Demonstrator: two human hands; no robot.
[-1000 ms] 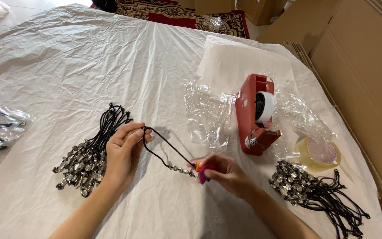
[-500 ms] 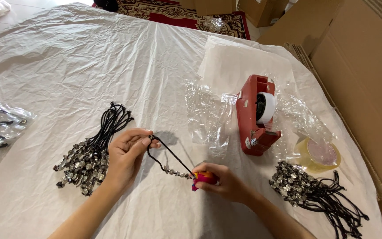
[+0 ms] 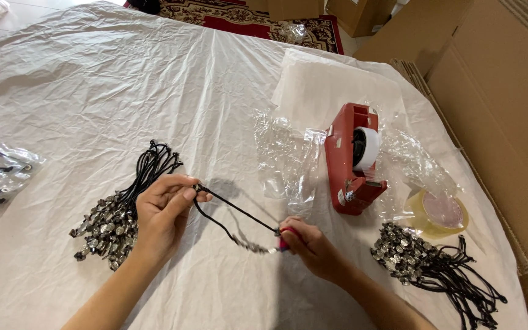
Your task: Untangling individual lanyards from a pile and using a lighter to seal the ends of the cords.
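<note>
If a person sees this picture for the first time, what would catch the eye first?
Probably the two hands at the bottom centre: the left hand and right hand stretch a black cord between them over the white sheet. Next, the red tape dispenser at right of centre, and the bundle of cords by the left hand.

A matt black cord [image 3: 233, 211] with shiny metal beads is seen. The table [image 3: 93, 79] is covered by crinkled white plastic sheeting. Glossy red plastic forms the tape dispenser [image 3: 346, 165].
</note>
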